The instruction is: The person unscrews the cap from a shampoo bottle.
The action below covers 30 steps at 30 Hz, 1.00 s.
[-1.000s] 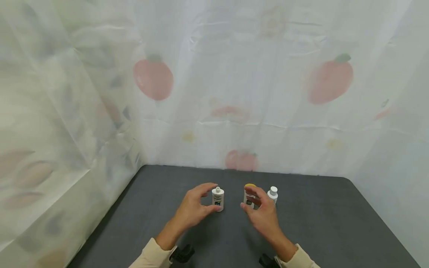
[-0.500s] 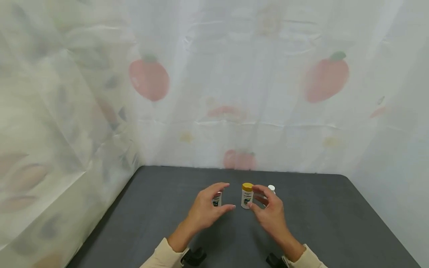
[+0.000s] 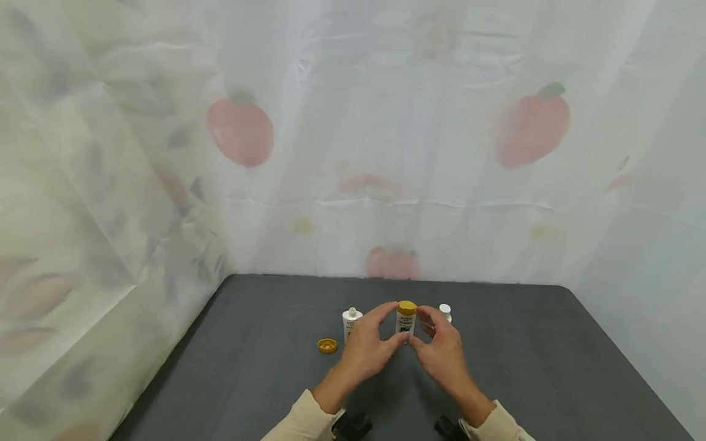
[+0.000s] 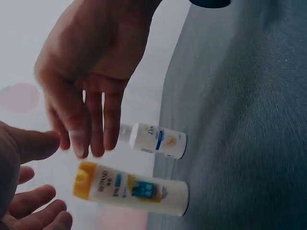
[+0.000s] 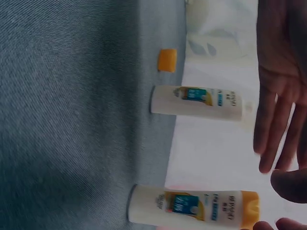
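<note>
A white shampoo bottle with a yellow cap [image 3: 406,321] stands upright between my two hands in the head view. My left hand [image 3: 366,346] is on its left side, thumb and fingers spread. My right hand [image 3: 439,350] mirrors it on the right. The wrist views show relaxed fingers up around cap height, not wrapped round the bottle [image 4: 139,191]. Left of my left hand is a similar white bottle [image 3: 350,320] with its nozzle bare, partly hidden by that hand. A loose yellow cap [image 3: 327,346] lies beside it.
Behind my right hand stands a smaller white bottle with a white cap [image 3: 445,311], partly hidden; it also shows in the left wrist view. The dark table [image 3: 265,318] ends at a pale curtain [image 3: 331,245] printed with fruit.
My left hand has moved right, from the uncapped bottle to the yellow-capped one. The loose yellow cap has come into view. My right hand drew slightly off the capped bottle, baring its front.
</note>
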### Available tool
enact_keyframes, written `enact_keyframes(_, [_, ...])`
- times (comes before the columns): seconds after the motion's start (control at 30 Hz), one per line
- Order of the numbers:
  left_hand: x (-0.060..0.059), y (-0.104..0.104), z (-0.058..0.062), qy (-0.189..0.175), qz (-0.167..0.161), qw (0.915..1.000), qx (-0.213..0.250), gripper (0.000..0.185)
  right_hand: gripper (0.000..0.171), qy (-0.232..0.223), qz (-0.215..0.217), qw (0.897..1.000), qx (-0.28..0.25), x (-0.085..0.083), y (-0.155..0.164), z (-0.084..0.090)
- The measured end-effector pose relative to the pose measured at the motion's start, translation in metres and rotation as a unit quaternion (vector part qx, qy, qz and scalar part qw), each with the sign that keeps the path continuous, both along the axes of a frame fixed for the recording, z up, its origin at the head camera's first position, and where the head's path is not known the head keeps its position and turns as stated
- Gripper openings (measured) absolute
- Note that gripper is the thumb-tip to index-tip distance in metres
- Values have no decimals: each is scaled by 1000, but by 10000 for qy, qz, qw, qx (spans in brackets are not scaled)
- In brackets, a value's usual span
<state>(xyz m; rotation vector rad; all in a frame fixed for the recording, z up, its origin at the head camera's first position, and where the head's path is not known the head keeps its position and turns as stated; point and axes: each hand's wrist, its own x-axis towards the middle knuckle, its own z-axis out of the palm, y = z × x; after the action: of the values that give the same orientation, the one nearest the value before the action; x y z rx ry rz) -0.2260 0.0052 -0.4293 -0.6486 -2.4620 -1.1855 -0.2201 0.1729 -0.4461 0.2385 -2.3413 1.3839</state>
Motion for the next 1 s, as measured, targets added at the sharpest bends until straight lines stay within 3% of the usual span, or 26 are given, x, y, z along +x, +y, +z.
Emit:
enact_keyframes(0.33, [-23, 23, -16, -5, 486, 9988, 93, 53, 40, -15, -529, 9986, 16, -6, -12, -11])
enact_keyframes(0.57, [-37, 31, -22, 75, 547, 9984, 94, 42, 37, -105, -773, 9969, -50, -14, -18, -18])
enact_keyframes(0.87, [-45, 33, -25, -134, 690, 9970, 329, 27, 36, -332, -735, 9957, -461, -30, -25, -28])
enact_keyframes(1.0, [-45, 35, -25, -202, 716, 9959, 505, 25, 28, -256, -852, 9959, -185, -38, -25, -34])
